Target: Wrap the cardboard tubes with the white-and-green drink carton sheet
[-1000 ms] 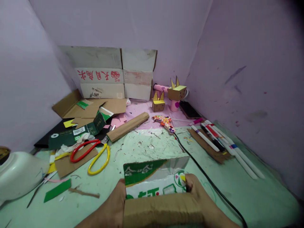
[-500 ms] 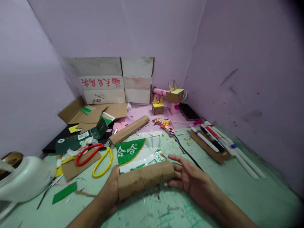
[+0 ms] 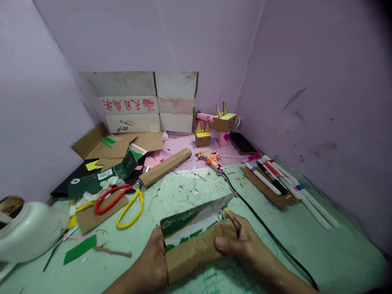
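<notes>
A sheet of cardboard is held in front of me, its near part curled over with the brown side outward. Its printed green and white inner face tilts up behind the curl. My left hand grips the left end, its fingertips hidden behind the cardboard. At the right end my right hand is closed on the cardboard, thumb on the brown curl and fingers behind. Beyond the cardboard lies a floral-patterned glue gun with a black cord.
Scissors with red and yellow handles lie left, near a white pot-like vessel and cardboard scraps. A long brown strip lies behind. Markers, a phone and small cardboard cat-eared figures stand or lie to the right and back.
My right hand has closed on the cardboard's right end from an open pose. The cardboard has come nearer and rightward, its printed flap now lifted off the table and tilted up.
</notes>
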Demonstrator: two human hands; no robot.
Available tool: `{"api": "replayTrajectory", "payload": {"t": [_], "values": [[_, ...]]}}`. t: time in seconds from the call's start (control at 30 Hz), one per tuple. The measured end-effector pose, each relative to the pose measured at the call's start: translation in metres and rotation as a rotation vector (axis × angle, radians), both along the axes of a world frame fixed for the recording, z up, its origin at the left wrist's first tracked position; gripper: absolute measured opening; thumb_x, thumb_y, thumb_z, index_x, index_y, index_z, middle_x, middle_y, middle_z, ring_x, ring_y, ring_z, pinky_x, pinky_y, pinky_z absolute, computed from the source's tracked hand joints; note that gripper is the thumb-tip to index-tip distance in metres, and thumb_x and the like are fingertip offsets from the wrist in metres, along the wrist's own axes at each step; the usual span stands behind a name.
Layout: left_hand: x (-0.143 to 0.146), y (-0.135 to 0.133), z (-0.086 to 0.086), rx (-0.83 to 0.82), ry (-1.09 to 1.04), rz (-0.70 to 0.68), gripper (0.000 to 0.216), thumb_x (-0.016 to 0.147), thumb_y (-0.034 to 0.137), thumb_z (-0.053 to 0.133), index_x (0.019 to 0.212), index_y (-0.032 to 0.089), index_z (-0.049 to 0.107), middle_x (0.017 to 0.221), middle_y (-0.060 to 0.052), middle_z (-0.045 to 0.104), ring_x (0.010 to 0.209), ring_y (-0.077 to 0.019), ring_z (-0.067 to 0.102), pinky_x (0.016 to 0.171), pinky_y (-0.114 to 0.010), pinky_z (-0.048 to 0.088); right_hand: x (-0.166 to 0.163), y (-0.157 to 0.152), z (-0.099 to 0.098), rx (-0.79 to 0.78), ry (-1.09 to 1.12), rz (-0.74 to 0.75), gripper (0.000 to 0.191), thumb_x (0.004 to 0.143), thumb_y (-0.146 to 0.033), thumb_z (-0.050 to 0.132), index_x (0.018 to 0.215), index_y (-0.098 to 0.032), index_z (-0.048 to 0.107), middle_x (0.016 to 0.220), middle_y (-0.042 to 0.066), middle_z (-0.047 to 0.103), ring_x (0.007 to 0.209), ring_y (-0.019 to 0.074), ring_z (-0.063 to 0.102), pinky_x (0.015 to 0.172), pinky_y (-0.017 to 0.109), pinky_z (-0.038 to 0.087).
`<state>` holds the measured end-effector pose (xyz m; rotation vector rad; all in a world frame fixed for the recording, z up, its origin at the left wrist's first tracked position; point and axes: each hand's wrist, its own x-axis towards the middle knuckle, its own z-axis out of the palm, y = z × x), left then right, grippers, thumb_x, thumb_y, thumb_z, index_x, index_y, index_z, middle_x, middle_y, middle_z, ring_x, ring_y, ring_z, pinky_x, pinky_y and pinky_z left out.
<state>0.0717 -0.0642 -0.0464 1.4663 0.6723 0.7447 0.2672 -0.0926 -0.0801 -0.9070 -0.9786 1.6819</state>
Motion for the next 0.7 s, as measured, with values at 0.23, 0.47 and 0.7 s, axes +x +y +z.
{"api": "replayTrajectory", "payload": {"t": [0.23, 0.47, 0.7], "values": [[-0.003, 0.005, -0.007, -0.211, -0.087, 0.142, 0.037, 0.056, 0.008, 0.077, 0.09, 0.021, 0.074, 0.085, 0.002, 0.075, 0.086, -0.0275, 0.067, 0.083, -0.034, 0.052, 0.003, -0.004, -0.002, 0.057, -0.069, -0.139, 0.107, 0.042, -0.05, 0.086, 0.133, -0.024, 0.035, 0.131, 0.013, 0.05, 0.114, 0.0316, 0.053, 0.091, 0.04, 0.044], [-0.003, 0.012, -0.002, -0.418, -0.132, 0.212, 0.025, 0.053, 0.002, 0.076, 0.069, 0.021, 0.072, 0.065, 0.006, 0.074, 0.083, -0.0269, 0.068, 0.075, -0.032, 0.054, 0.01, -0.008, -0.006, 0.204, -0.025, -0.194, 0.092, 0.049, -0.046, 0.085, 0.13, -0.041, 0.041, 0.153, 0.007, 0.016, 0.112, 0.0301, 0.054, 0.088, 0.044, 0.045], [-0.012, 0.012, -0.019, -0.448, 0.04, 0.454, 0.036, 0.044, -0.001, 0.079, 0.072, 0.019, 0.068, 0.067, 0.005, 0.074, 0.072, -0.0217, 0.067, 0.066, -0.024, 0.052, 0.015, -0.008, -0.006, 0.259, -0.387, -0.177, 0.065, 0.043, -0.048, 0.086, 0.103, -0.028, 0.069, 0.117, 0.008, 0.056, 0.115, 0.0325, 0.049, 0.098, 0.045, 0.037]]}}
